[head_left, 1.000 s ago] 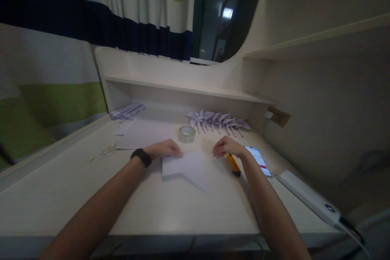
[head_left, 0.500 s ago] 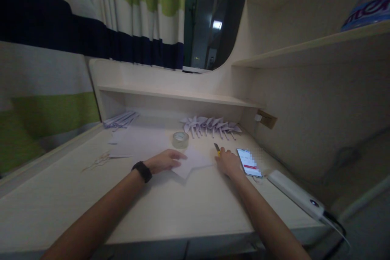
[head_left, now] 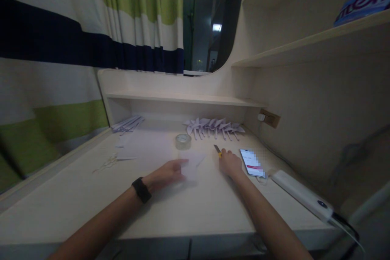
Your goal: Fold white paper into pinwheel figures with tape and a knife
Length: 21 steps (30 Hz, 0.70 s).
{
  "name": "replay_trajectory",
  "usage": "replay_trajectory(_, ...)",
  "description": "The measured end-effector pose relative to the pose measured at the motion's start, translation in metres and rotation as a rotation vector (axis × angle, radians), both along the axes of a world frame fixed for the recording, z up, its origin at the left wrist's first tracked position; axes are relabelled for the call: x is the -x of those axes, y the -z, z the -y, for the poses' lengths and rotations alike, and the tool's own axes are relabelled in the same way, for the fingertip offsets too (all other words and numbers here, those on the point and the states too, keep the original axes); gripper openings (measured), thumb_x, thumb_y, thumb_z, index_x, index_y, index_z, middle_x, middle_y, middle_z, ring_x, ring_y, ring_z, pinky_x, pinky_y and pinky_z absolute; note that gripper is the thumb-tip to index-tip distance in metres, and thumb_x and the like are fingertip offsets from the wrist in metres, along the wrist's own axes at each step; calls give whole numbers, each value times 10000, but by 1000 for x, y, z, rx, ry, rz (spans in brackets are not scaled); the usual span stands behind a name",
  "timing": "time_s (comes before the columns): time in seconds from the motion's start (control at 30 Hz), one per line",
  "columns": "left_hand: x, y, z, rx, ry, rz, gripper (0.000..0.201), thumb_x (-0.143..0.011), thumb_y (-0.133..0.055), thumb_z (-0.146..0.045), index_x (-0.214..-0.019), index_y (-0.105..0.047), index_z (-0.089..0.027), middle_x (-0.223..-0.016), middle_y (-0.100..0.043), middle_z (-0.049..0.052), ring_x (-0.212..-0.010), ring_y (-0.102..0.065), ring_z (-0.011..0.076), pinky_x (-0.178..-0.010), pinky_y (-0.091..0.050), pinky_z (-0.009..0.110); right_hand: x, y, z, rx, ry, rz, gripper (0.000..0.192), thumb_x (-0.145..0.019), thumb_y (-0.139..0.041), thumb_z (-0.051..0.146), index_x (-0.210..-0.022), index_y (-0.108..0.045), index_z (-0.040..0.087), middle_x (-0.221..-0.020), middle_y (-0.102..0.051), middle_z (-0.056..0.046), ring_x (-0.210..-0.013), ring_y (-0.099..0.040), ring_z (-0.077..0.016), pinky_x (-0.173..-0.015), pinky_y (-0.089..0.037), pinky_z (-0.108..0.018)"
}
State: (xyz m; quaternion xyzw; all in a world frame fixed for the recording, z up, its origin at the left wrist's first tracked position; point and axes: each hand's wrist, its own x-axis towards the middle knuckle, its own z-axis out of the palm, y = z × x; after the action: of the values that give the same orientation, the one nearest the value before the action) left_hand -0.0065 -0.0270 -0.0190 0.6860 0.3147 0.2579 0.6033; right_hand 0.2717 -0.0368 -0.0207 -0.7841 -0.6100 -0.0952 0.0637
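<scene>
My left hand (head_left: 168, 174), with a black band on its wrist, is closed on the left side of a small white sheet of paper (head_left: 192, 165). Its index finger stretches along the sheet, and motion smears the other fingertips. In my right hand (head_left: 230, 163) is a utility knife (head_left: 217, 150) with a yellow part, its blade pointing up and left, apart from the paper. Just behind the paper lies a roll of clear tape (head_left: 183, 141). Larger white sheets (head_left: 146, 142) spread out to the left of the tape.
Paper pinwheels (head_left: 213, 127) line the back of the desk. Rolled paper sticks (head_left: 128, 124) lie at the back left, with thin strings (head_left: 106, 162) nearer. A lit phone (head_left: 252, 163) and a white power strip (head_left: 301, 196) are on the right. Above is a shelf (head_left: 183, 98).
The small paper has turned, and my left hand has moved slightly with it. My right hand still holds the utility knife in about the same place. The whole view has shifted a little.
</scene>
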Motion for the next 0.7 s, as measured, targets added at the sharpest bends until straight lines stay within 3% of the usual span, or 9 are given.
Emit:
replay_trajectory(0.1,8,-4,7,-210,29,-262,690,-758,-627,-356,-1365,-386,-136,-781,-693,68,-655,-636,183,-640,-469,303,-1,0,0,-1,-4,-10,283,-900,-380,257,-1121,-504,131,-1018,-602,-189,-935,-622,-294,-716,-458,-367)
replay_trajectory(0.2,12,-9,13,-569,-35,-555,437,-834,-524,-420,-1178,-591,-159,-655,-679,47,-583,-628,191,-664,-462,321,0,0,0,-12,-27,-24,276,-900,-396,251,-1127,-504,138,-1023,-606,-184,-945,-613,-284,-731,-444,-364)
replay_trajectory(0.3,7,-12,11,-922,-66,-610,333,-875,-470,-385,-1090,-646,-202,-900,-705,81,-853,-642,221,-820,-438,339,0,-2,1,-24,-46,-38,268,-879,-441,227,-1117,-519,130,-1017,-614,-176,-955,-599,-285,-737,-434,-351)
replay_trajectory(0.37,0,-12,2,-1047,28,-570,355,-886,-467,-391,-1166,-601,-218,-1169,-632,91,-1091,-559,227,-943,-382,349,-1,-5,3,-37,-49,-40,262,-872,-446,205,-1101,-537,115,-1030,-611,-177,-970,-585,-287,-743,-426,-343)
replay_trajectory(0.43,-5,-9,-11,-1073,132,-610,481,-834,-543,-479,-1234,-553,-211,-1350,-499,118,-1241,-443,256,-1014,-323,374,-2,-10,4,-47,-62,-43,263,-874,-447,203,-1095,-556,113,-1056,-606,-173,-988,-570,-274,-763,-413,-325)
replay_trajectory(0.5,-10,-4,-22,-1037,109,-705,681,-752,-603,-574,-1295,-499,-176,-1389,-438,173,-1265,-414,297,-1014,-320,393,-3,-15,6,-31,-135,-58,254,-869,-462,205,-1077,-587,128,-1066,-607,-153,-989,-562,-242,-792,-394,-295)
replay_trajectory(0.6,-12,3,-28,-1012,-11,-778,798,-681,-635,-635,-1312,-477,-172,-1343,-483,189,-1208,-466,317,-974,-347,393,-2,-21,10,45,-365,-115,243,-837,-491,181,-1028,-638,154,-1028,-620,-113,-971,-558,-204,-827,-364,-254)
replay_trajectory(0.7,-12,5,-22,-1042,-102,-787,712,-686,-614,-653,-1220,-556,-186,-1215,-582,165,-1113,-521,318,-917,-371,395,1,-23,13,65,-512,-148,259,-816,-495,173,-1015,-660,160,-997,-621,-101,-957,-553,-198,-826,-352,-242)
